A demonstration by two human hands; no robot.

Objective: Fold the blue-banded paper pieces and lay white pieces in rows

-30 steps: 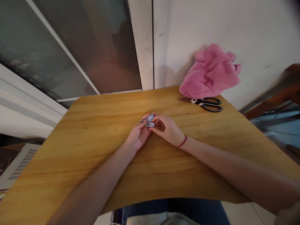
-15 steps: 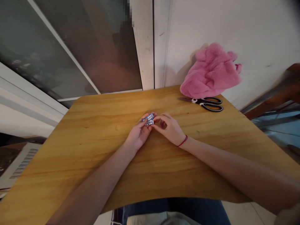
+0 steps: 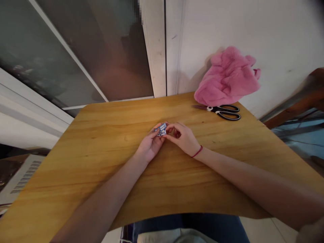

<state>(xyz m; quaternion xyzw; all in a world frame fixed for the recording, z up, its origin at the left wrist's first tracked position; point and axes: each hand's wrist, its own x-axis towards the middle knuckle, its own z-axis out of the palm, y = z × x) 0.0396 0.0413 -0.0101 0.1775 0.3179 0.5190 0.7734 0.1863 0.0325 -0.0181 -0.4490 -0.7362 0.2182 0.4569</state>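
My left hand (image 3: 152,141) is closed around a small blue-and-white patterned piece (image 3: 161,129), with the thumb lying over its left side. It looks flat or folded, and I cannot make out its exact kind. From the right, my right hand (image 3: 182,137) pinches the piece's right edge between thumb and forefinger; the other fingers are curled. Both hands are just above the middle of the wooden table. The fingers partly cover the piece.
Black-handled scissors (image 3: 224,111) lie at the table's back right, blades pointing left. Behind them a pink plush cloth bundle (image 3: 227,79) rests against the white wall (image 3: 278,40). The wooden table (image 3: 106,135) meets a glass-panelled door (image 3: 118,57) at the back left.
The patterned piece has tilted slightly between my fingers, so its visible face looks a little different. Both hands stay in almost the same place.
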